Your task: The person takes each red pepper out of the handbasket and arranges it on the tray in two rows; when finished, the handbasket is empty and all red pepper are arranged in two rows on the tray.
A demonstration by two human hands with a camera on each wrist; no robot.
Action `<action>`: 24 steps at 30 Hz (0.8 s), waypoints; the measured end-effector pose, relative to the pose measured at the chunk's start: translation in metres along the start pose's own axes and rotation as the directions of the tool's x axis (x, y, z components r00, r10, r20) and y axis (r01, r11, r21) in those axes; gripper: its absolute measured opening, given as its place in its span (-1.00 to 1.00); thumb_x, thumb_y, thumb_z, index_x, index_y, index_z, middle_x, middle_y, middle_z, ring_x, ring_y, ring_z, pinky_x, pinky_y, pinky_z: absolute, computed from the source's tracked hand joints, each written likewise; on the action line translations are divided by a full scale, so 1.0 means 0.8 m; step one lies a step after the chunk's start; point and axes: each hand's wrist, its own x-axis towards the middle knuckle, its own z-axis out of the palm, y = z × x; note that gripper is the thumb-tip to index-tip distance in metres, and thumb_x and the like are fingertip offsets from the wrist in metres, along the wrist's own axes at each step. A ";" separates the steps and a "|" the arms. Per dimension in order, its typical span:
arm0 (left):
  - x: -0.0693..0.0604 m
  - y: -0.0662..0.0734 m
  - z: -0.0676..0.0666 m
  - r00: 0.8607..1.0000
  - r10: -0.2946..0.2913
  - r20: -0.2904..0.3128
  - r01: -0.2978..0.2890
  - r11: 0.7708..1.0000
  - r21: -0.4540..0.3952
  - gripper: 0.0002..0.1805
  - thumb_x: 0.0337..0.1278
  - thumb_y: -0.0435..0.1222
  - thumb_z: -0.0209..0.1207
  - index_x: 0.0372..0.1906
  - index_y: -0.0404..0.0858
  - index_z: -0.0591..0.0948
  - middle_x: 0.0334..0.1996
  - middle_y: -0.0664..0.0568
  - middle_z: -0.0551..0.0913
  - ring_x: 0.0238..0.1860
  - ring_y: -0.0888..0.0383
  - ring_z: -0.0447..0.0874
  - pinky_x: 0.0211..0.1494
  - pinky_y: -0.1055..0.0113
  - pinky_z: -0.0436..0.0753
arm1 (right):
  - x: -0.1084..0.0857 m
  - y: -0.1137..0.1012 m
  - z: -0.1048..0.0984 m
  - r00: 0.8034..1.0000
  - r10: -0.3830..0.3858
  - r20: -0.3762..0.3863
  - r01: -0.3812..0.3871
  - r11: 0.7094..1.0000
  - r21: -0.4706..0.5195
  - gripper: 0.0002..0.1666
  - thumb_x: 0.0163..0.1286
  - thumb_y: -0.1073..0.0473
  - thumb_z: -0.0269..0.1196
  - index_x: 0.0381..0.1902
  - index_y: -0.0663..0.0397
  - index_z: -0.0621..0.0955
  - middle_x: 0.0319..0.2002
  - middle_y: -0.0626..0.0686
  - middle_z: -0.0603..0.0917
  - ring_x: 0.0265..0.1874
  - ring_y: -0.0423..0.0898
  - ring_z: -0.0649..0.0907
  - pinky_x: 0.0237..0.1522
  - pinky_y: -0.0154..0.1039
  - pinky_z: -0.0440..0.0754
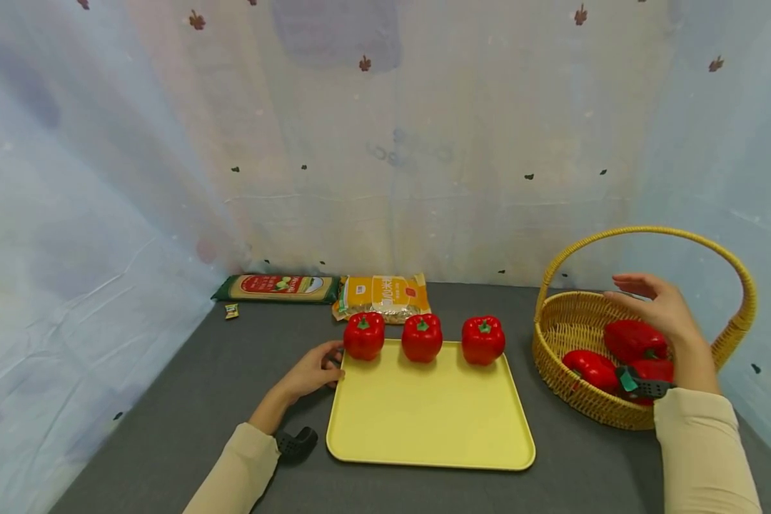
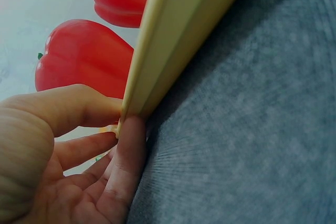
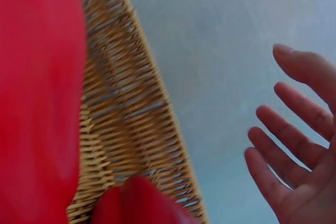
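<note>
A yellow tray (image 1: 430, 414) lies on the table with three red bell peppers in a row along its far edge: a left one (image 1: 363, 336), a middle one (image 1: 422, 338) and a right one (image 1: 483, 340). My left hand (image 1: 312, 371) pinches the tray's left rim between thumb and fingers, plainly seen in the left wrist view. Over the wicker basket (image 1: 568, 382) is my right hand (image 1: 658, 310), fingers spread and nothing in them. Several red peppers (image 1: 633, 340) lie inside the basket below it, partly hidden by the right wrist.
Behind the tray lie a green pasta packet (image 1: 281, 287) and a yellow grain bag (image 1: 385, 296). A small wrapped sweet (image 1: 231, 311) is near the packet. The basket's tall handle (image 1: 642, 230) arches above the right hand. A patterned curtain (image 1: 385, 143) hangs behind the table.
</note>
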 end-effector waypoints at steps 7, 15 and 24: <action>0.001 -0.003 0.000 1.000 0.003 0.007 -0.003 1.000 -0.002 -0.35 0.10 -0.43 0.16 0.30 -0.47 0.22 -0.09 -0.22 0.40 -0.37 0.10 0.53 -0.32 0.23 0.62 | 0.006 0.041 0.005 0.993 0.109 -0.052 -0.110 0.994 -0.006 -0.31 0.23 -0.18 0.22 0.23 0.03 0.44 0.21 0.13 0.43 0.21 0.20 0.30 0.03 0.15 0.33; 0.001 -0.003 0.000 1.000 0.000 -0.005 0.000 1.000 -0.002 -0.34 0.10 -0.42 0.18 0.30 -0.46 0.22 -0.10 -0.21 0.40 -0.38 0.11 0.53 -0.35 0.24 0.62 | 0.000 0.038 0.006 0.991 0.130 0.017 -0.128 0.989 -0.078 -0.19 0.27 -0.19 0.18 0.22 0.34 0.35 0.16 0.44 0.38 0.08 0.33 0.38 -0.05 0.21 0.39; -0.011 0.024 0.003 1.000 -0.004 -0.005 0.004 1.000 -0.001 -0.38 0.12 -0.49 0.12 0.29 -0.53 0.21 -0.09 -0.30 0.38 -0.37 0.09 0.51 -0.33 0.23 0.61 | -0.004 0.046 0.006 0.974 0.211 0.083 -0.202 0.974 -0.101 -0.12 0.27 -0.17 0.19 0.25 0.44 0.27 0.20 0.56 0.23 0.12 0.46 0.26 -0.02 0.29 0.34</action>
